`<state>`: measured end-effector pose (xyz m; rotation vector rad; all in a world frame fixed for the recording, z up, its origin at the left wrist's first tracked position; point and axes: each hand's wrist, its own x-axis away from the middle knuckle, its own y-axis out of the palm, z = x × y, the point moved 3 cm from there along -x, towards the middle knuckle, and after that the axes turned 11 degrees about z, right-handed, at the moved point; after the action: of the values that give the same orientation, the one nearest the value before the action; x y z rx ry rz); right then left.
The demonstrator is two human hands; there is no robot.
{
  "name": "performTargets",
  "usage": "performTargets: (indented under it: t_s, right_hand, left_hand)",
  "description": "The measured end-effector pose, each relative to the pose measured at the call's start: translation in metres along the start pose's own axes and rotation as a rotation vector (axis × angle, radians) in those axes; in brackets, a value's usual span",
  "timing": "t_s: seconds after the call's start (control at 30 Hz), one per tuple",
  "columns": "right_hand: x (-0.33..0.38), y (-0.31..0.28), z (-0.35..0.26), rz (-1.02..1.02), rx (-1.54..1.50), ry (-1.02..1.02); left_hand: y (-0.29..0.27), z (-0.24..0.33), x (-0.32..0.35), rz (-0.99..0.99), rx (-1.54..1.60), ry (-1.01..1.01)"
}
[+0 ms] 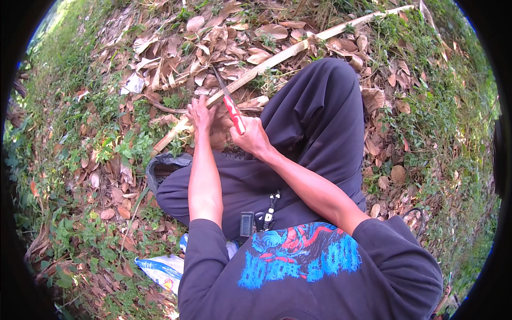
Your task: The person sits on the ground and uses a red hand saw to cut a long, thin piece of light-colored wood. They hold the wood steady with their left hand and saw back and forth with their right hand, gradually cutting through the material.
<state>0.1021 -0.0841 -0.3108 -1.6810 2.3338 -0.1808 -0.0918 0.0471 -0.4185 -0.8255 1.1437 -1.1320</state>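
Note:
A long pale strip, bamboo by its look, [288, 53] runs slantwise from near my left shin up to the far right. My left hand [200, 114] is closed around it near its lower end. In my right hand [250, 137] is the red handle of a narrow-bladed tool [233, 113]; whether it is a knife or a small saw I cannot tell. The dark blade [219, 79] points away from me and crosses the strip just right of my left hand. My fingers partly hide the strip there.
My bent legs in dark trousers [320, 101] frame the work; the right knee rises close to the strip. Dry brown leaves [170, 58] and green weeds [128, 149] cover the ground. A white and blue plastic bag [162, 270] lies by my left side. A cord with beads [270, 213] hangs at my waist.

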Motion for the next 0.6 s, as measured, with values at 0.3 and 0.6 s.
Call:
performTargets:
  t_s: [0.3,0.6]
  right_hand:
    - [0.057,-0.046,-0.020,-0.092,-0.004,0.007]
    - [-0.004,-0.003,-0.001,-0.044,0.052,0.006]
  left_hand:
    - [-0.001,0.001,0.002,0.013,0.009,0.013]
    - [0.003,-0.006,-0.004,0.006,-0.015,0.012]
